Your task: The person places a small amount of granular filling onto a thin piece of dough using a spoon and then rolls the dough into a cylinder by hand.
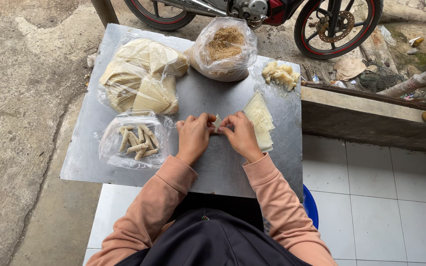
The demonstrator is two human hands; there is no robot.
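Hands meet mid-surface (213,170): left hand (193,135) and right hand (242,135) both pinch one small wrapper (217,121) between fingertips, rolling it flat on metal. Wrapper stack (260,118) lies just right for reach; finished rolls (136,140) bagged left.

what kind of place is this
Probably an outdoor home or street-side food prep spot: a metal table holds a stack of wrappers and a bag of finished rolls, with a motorcycle parked on bare ground just behind.
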